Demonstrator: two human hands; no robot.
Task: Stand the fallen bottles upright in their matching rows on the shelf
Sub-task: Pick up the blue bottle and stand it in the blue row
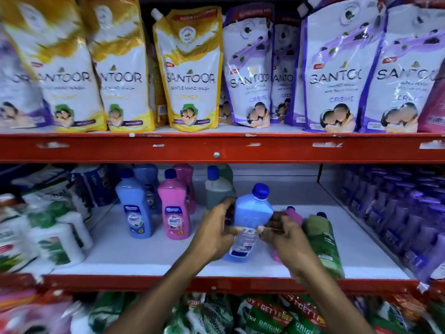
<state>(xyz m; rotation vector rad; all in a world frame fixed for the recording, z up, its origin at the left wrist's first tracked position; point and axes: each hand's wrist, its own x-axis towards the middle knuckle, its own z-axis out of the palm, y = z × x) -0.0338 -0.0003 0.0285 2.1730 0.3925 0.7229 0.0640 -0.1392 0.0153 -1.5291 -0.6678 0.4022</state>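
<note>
A light blue bottle (250,218) with a dark blue cap is tilted, its base on the white shelf (149,249). My left hand (216,230) grips its left side and my right hand (281,233) holds its right side. Behind my right hand lies a fallen pink bottle (292,214), mostly hidden. A fallen green bottle (323,239) lies to the right of it. Further back, a blue row (136,208), a pink row (174,210) and a green row (218,189) stand upright.
White and green pouches (55,237) crowd the shelf's left end, purple packs (404,213) the right end. A red shelf rail (216,148) runs overhead with hand wash pouches (192,75) above it. Green packs (265,314) fill the shelf below.
</note>
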